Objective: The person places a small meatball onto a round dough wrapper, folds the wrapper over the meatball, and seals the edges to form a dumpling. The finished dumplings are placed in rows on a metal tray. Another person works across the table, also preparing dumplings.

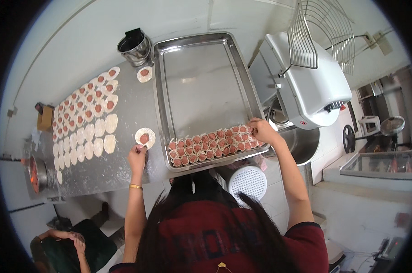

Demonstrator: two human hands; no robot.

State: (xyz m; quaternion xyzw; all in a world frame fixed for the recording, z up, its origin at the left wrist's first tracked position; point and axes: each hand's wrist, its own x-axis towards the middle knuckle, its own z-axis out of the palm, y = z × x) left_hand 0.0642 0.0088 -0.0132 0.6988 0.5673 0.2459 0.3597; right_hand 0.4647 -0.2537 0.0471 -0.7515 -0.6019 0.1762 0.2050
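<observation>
My left hand (137, 157) is closed at the near edge of a round dough wrapper (151, 135) lying on the steel table, a lump of pink meat filling (144, 138) at its middle. To the right, my right hand (263, 130) reaches into a large metal tray (201, 104). Its fingers are pinched on an open-topped dumpling (249, 129) at the right end of the farthest row. Several packed rows of such dumplings (210, 144) fill the tray's near end. Another filled wrapper (144, 74) lies beside the tray's far left corner.
Rows of wrappers with filling (81, 104) and plain wrappers (88, 132) cover the left of the floured table (133, 98). A steel pot (137, 50) stands behind; a bowl of filling (37, 175) sits far left. A white mixer (315, 86) borders the tray. Another person (81, 245) is lower left.
</observation>
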